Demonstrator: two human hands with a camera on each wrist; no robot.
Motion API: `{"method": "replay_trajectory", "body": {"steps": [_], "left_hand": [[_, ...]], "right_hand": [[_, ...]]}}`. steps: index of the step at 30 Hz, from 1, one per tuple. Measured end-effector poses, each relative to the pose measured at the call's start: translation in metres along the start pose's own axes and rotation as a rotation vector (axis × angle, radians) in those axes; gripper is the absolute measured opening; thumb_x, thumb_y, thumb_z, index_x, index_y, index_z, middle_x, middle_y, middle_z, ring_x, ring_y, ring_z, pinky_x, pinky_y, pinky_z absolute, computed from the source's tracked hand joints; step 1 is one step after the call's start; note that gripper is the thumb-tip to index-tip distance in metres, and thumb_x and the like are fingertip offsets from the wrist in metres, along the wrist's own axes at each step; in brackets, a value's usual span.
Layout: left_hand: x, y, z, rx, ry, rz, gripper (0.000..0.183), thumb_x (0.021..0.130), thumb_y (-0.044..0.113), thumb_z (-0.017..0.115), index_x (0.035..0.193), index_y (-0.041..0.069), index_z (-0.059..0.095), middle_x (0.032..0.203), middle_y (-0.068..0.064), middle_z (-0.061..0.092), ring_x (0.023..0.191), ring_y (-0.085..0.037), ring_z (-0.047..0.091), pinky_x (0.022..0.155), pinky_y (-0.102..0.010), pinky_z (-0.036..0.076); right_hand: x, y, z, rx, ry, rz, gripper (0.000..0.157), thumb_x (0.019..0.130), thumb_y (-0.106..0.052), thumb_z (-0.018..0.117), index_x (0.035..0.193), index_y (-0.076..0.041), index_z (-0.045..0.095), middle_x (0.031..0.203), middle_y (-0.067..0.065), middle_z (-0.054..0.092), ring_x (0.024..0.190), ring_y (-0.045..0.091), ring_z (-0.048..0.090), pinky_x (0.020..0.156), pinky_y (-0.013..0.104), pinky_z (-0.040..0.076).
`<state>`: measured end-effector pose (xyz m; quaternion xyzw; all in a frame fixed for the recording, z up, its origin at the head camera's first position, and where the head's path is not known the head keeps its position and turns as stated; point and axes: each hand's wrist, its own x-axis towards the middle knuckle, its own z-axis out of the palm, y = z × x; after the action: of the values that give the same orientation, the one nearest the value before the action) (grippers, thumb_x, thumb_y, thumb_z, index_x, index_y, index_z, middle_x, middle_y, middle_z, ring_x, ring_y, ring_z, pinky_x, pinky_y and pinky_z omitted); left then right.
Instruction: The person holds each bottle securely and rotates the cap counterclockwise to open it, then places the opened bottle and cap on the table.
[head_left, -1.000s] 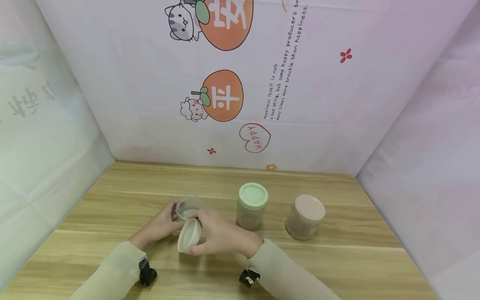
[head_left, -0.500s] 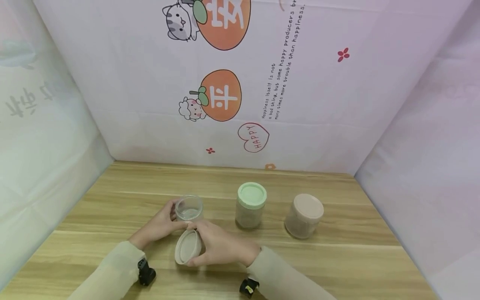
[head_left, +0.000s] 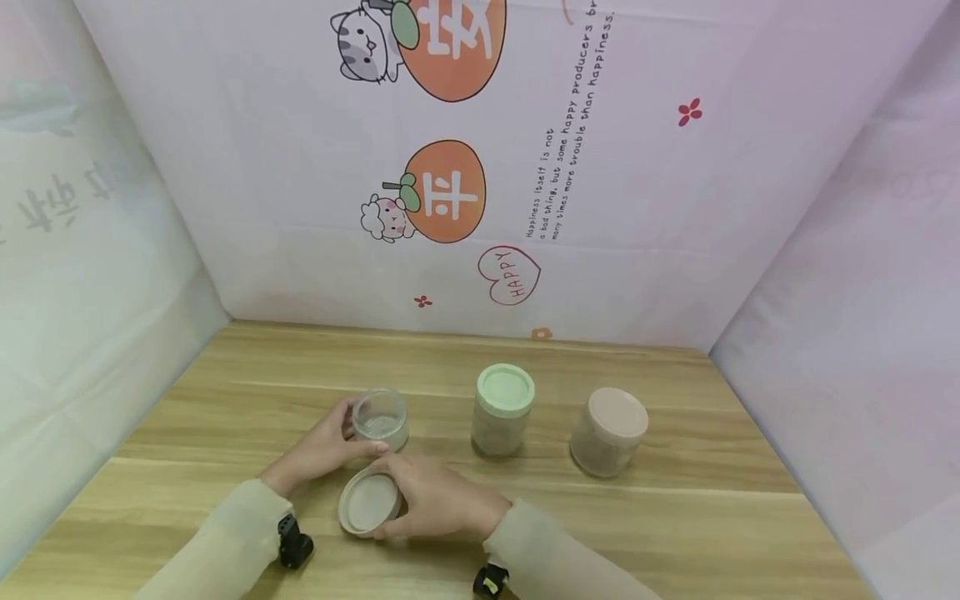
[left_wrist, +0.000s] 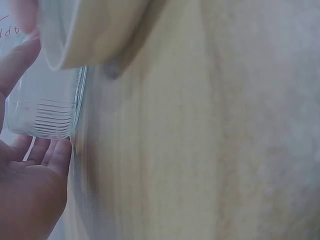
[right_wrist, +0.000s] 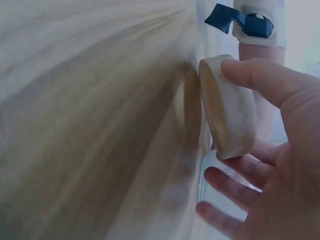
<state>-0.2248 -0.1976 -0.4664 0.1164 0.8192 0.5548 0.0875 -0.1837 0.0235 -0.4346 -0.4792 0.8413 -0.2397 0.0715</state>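
Observation:
My left hand [head_left: 324, 447] curls around a small clear glass jar [head_left: 382, 423], which stands uncovered on the wooden table. Fine ribs run along the jar's side in the left wrist view, with fingertips at its base. Just in front of the jar, my right hand [head_left: 441, 502] pinches a round beige lid [head_left: 368, 503] by its edge between thumb and fingers. The lid's hollow underside faces up in the head view. In the right wrist view the lid [right_wrist: 231, 112] is tilted and close over the tabletop, the other fingers spread beneath it.
To the right stands a jar with a light green lid [head_left: 506, 389]. Further right is a jar with a pinkish-beige lid [head_left: 618, 412]. Printed white cloth [head_left: 615, 275] walls in the back and both sides of the wooden table [head_left: 712, 533].
My right hand has moved the lid toward me, away from the jar, and tipped it from steep to nearly flat, underside up. The left hand stays on the jar.

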Motion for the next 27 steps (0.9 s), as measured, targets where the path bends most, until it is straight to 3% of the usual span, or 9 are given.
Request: {"method": "replay_trajectory", "body": {"steps": [8,11,15,18,27], "left_hand": [[-0.002,0.006,0.002,0.008,0.004,0.006,0.081,0.075,0.029,0.076,0.136,0.01,0.027,0.133,-0.015,0.038,0.125,-0.036,0.035,0.103,-0.051,0.024],[-0.006,0.017,0.003,0.007,-0.001,-0.003,0.08,0.076,0.026,0.075,0.137,0.006,0.026,0.134,-0.018,0.038,0.125,-0.038,0.033,0.103,-0.051,0.023],[-0.007,0.015,0.003,0.017,0.004,-0.021,0.081,0.075,0.029,0.076,0.136,0.008,0.027,0.133,-0.016,0.039,0.125,-0.035,0.034,0.103,-0.049,0.025],[-0.003,0.003,0.003,0.024,0.012,-0.032,0.081,0.073,0.033,0.077,0.135,0.012,0.029,0.132,-0.011,0.04,0.126,-0.031,0.036,0.103,-0.047,0.026],[-0.003,0.007,0.003,0.015,0.021,-0.018,0.081,0.073,0.03,0.077,0.134,0.009,0.028,0.133,-0.013,0.039,0.125,-0.033,0.036,0.103,-0.049,0.025]], "right_hand": [[-0.003,-0.001,0.005,-0.081,-0.02,0.052,0.072,0.076,-0.052,0.067,0.132,-0.015,0.04,0.127,-0.007,0.046,0.113,0.006,0.044,0.09,0.026,0.04],[-0.003,-0.001,0.007,-0.112,-0.027,0.07,0.075,0.076,-0.055,0.065,0.134,-0.016,0.039,0.129,-0.008,0.045,0.114,0.008,0.044,0.089,0.03,0.042],[-0.003,-0.002,0.01,-0.147,-0.039,0.082,0.075,0.076,-0.057,0.064,0.135,-0.017,0.038,0.129,-0.008,0.044,0.115,0.009,0.043,0.089,0.032,0.042],[-0.004,-0.002,0.011,-0.163,-0.044,0.091,0.075,0.076,-0.057,0.063,0.135,-0.018,0.038,0.129,-0.008,0.044,0.117,0.01,0.041,0.091,0.034,0.041],[-0.003,-0.002,0.011,-0.186,-0.05,0.106,0.077,0.076,-0.059,0.061,0.137,-0.019,0.035,0.132,-0.006,0.042,0.119,0.011,0.04,0.092,0.037,0.041]]}}
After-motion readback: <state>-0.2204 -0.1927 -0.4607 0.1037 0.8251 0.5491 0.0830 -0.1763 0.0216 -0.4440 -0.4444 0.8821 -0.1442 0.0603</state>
